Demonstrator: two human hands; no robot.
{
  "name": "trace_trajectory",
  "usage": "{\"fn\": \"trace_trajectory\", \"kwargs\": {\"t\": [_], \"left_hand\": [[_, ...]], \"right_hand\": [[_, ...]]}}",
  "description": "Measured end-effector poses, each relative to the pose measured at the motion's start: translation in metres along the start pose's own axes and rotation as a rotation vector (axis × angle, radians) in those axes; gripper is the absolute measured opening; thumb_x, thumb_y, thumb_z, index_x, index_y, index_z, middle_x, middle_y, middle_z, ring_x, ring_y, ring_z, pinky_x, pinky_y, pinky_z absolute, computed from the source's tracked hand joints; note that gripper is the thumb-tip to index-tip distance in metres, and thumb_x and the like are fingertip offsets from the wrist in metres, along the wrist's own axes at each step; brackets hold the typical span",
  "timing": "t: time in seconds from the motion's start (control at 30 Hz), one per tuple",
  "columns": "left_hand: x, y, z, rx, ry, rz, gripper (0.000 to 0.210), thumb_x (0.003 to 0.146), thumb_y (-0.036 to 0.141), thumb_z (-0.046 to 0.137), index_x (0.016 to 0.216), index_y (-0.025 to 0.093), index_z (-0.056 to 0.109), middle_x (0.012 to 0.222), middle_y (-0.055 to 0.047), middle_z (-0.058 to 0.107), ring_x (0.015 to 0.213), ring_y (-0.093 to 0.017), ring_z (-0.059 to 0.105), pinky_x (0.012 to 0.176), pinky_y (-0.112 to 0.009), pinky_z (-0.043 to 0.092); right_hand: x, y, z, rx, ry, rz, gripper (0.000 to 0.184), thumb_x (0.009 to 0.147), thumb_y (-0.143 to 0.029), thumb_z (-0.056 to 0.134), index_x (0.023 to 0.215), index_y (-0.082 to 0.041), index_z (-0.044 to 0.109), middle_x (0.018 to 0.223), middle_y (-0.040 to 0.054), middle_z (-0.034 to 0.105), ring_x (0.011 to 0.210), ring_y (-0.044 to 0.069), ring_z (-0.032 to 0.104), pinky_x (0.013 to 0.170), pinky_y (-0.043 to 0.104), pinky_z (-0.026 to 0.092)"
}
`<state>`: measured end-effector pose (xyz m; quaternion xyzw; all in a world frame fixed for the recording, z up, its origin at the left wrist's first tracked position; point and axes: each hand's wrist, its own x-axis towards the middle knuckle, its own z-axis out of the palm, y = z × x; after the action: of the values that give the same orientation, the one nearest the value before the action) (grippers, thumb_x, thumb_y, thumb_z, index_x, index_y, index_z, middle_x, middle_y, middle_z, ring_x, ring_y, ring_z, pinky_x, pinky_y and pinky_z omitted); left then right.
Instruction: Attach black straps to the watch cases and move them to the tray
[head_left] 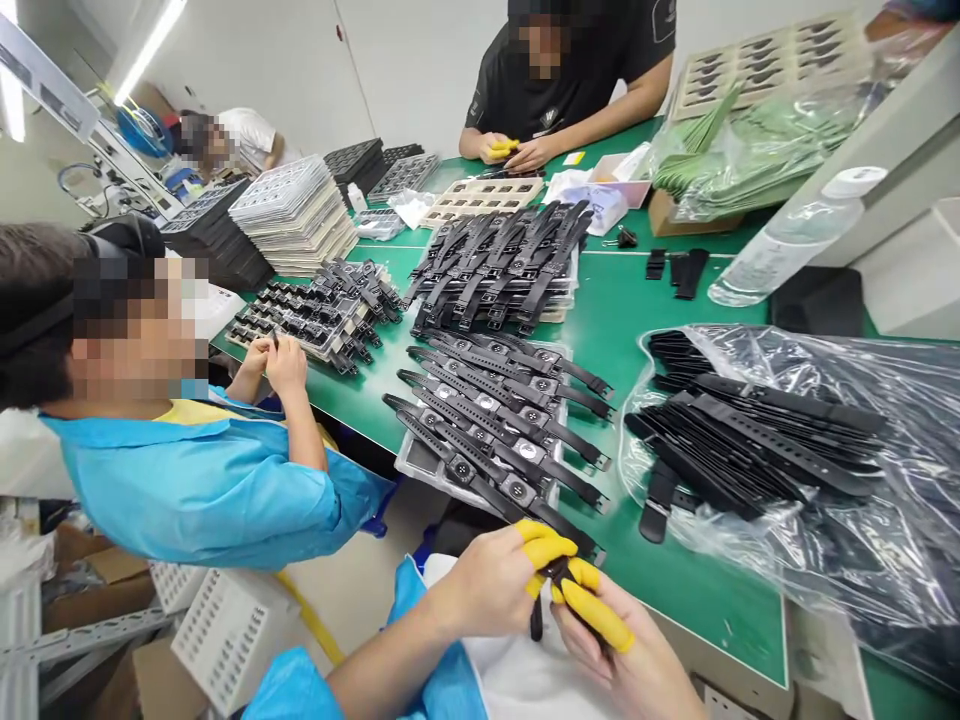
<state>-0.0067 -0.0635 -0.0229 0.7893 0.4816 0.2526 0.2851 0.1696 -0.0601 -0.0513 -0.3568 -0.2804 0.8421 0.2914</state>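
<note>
Yellow finger cots cover some fingertips on both of my hands. At the lower middle, my left hand and my right hand meet, fingers closed around a black watch strap. One strap end hangs below my fingers; whether a watch body is attached is hidden. Just beyond lies a tray bearing rows of black smartwatches with straps, their backs facing up. To the right, a clear plastic bag holds a pile of loose black straps.
Stacked watches stand farther back on the green table. A water bottle leans at the right. A co-worker in blue sits at left, another in black opposite. White trays are piled at back left.
</note>
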Motion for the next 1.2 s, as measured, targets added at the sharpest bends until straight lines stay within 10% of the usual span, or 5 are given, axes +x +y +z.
{"fn": "trace_trajectory", "kwargs": {"t": [0.57,0.77,0.93,1.2], "left_hand": [[-0.002,0.002,-0.016,0.361,-0.171,0.086,0.033,0.093,0.031,0.055,0.12,0.012,0.061,0.109,-0.015,0.067,0.096,-0.027,0.062,0.085,-0.038,0.058],[-0.011,0.002,-0.028,0.171,-0.155,0.018,0.053,0.1,0.036,0.055,0.147,0.014,0.047,0.128,-0.017,0.068,0.114,-0.028,0.069,0.095,-0.038,0.058],[-0.03,-0.009,-0.07,0.179,-0.075,-0.115,0.044,0.098,0.025,0.057,0.143,0.022,0.056,0.13,-0.01,0.072,0.114,-0.024,0.072,0.099,-0.034,0.057],[-0.033,-0.039,-0.166,0.594,-0.054,-0.222,0.024,0.095,0.01,0.048,0.1,0.021,0.068,0.095,-0.008,0.07,0.093,-0.026,0.064,0.093,-0.038,0.048]], "right_hand": [[0.001,0.007,0.001,-0.07,0.004,0.089,0.063,0.069,-0.081,0.076,0.076,-0.023,0.053,0.054,-0.0104,0.028,0.05,0.007,0.009,0.048,0.023,0.012],[0.006,0.001,-0.006,-0.433,0.041,-0.169,0.052,0.084,-0.076,0.066,0.087,-0.024,0.064,0.057,-0.0015,0.053,0.052,0.016,0.045,0.053,0.03,0.039],[0.001,-0.031,-0.006,-1.077,-0.089,-0.428,0.029,0.099,-0.049,0.056,0.104,-0.024,0.071,0.097,0.0106,0.076,0.086,0.029,0.069,0.078,0.039,0.05],[0.033,-0.054,0.047,-1.783,-0.042,-0.693,0.032,0.108,-0.025,0.039,0.099,-0.018,0.069,0.1,0.0123,0.068,0.078,0.021,0.063,0.061,0.03,0.043]]}}
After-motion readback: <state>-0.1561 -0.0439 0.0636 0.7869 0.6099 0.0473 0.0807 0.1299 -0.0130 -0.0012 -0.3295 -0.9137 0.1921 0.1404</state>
